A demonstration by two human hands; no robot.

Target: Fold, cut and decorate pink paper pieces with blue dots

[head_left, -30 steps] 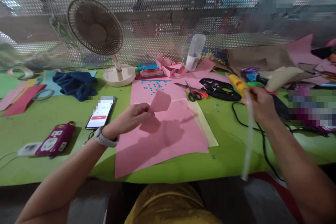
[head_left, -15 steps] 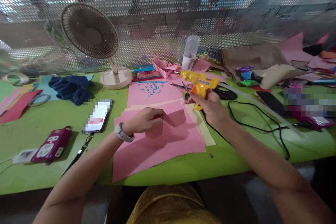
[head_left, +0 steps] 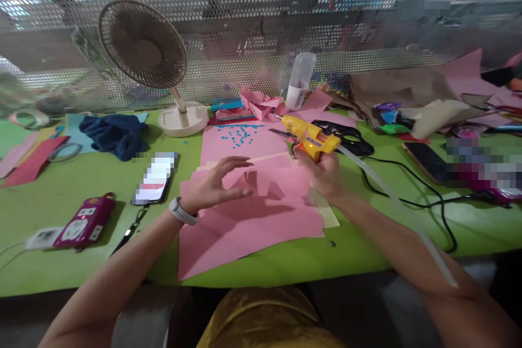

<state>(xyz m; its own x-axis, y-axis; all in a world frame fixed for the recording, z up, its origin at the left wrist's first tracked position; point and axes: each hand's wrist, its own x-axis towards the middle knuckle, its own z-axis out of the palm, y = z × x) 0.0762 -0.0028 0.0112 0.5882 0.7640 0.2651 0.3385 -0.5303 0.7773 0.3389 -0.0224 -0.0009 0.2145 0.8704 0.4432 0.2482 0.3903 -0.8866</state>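
One firm grip, right hand (head_left: 327, 176) wrapped round the yellow glue gun (head_left: 314, 138) | and left hand (head_left: 214, 187) parted wide, holding nothing, just beside a small folded pink piece (head_left: 262, 182)! | large pink sheet (head_left: 228, 239) beneath, green worktop (head_left: 84, 179) under that

Dim, greyish light; bright glare spots thru perforated screen (head_left: 253, 38) behind worktop (head_left: 350, 255)'s far edge, bkgd blurry — soft shadow on pink sheet (head_left: 244, 236) nr front edge; phone (head_left: 157, 176) display washed out, part pixelated — wide-angle stretch at sides.
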